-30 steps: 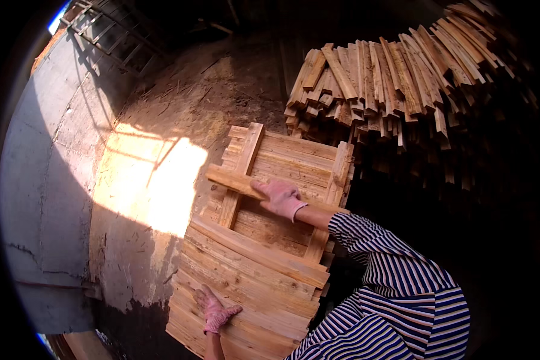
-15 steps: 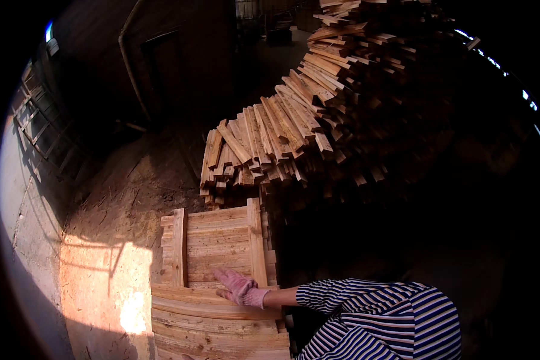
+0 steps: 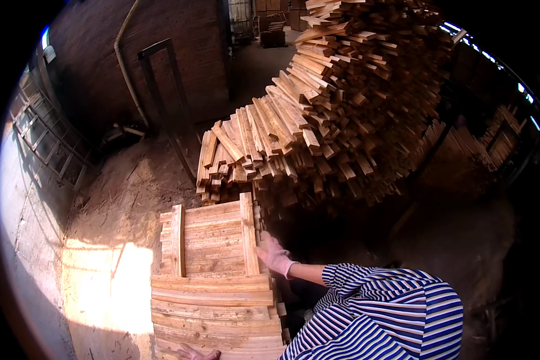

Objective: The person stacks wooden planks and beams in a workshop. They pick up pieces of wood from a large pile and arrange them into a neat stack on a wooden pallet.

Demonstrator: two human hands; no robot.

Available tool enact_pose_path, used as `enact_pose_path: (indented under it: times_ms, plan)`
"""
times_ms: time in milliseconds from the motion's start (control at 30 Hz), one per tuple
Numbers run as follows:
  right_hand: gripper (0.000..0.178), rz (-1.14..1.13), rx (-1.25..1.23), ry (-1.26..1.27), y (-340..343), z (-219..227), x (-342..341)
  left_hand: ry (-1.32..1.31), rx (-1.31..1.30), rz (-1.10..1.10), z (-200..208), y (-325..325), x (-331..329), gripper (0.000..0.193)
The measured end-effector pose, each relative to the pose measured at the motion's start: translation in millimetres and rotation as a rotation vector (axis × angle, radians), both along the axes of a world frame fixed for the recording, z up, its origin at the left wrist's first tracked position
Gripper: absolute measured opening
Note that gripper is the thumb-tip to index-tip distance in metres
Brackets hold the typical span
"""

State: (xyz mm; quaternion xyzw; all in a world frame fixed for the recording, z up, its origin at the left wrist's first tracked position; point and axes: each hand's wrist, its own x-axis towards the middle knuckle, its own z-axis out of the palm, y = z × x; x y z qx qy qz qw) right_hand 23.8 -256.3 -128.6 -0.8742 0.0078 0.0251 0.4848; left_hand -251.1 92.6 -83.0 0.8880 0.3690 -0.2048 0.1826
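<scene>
A row of wooden planks point(image 3: 216, 298) lies crosswise in front of me, with two upright battens, a left one point(image 3: 177, 240) and a right one point(image 3: 246, 231), across the planks farther off. My right hand point(image 3: 274, 254), in a pink glove, is at the right edge of the stack, beside the right batten, its fingers stretched toward the plank ends. It appears to hold nothing. At the bottom edge of the picture my left hand point(image 3: 193, 353) lies on the nearest planks, fingers apart; the rest of it is cut off.
A tall heap of short wooden pieces point(image 3: 318, 129) curves behind the planks and to the right. On the left, a metal ladder-like frame point(image 3: 51, 141) leans by a pale wall. A pipe point(image 3: 125, 60) runs down the dark brick wall. Bright sunlight falls on the floor point(image 3: 108, 282).
My right hand has moved from the top of the planks to the right, to their edge. My left hand has come into view at the bottom. The picture is brighter.
</scene>
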Motion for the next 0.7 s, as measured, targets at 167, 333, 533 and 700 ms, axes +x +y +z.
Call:
enact_pose_path:
  times_ms: [167,333,533,700]
  plan:
    - [0.075,-0.319,0.144,0.158,-38,-14,88,-0.029,-0.035,0.084,-19,14,-6,0.111]
    - [0.097,-0.477,0.840,0.392,-108,5,200,-0.089,-0.111,0.249,-18,15,5,0.108]
    - [0.119,-0.622,1.196,0.501,-180,23,358,-0.540,-0.416,0.635,20,1,121,0.104]
    - [0.123,-0.528,1.474,0.559,-191,4,434,-0.915,-0.789,0.140,44,-81,396,0.065]
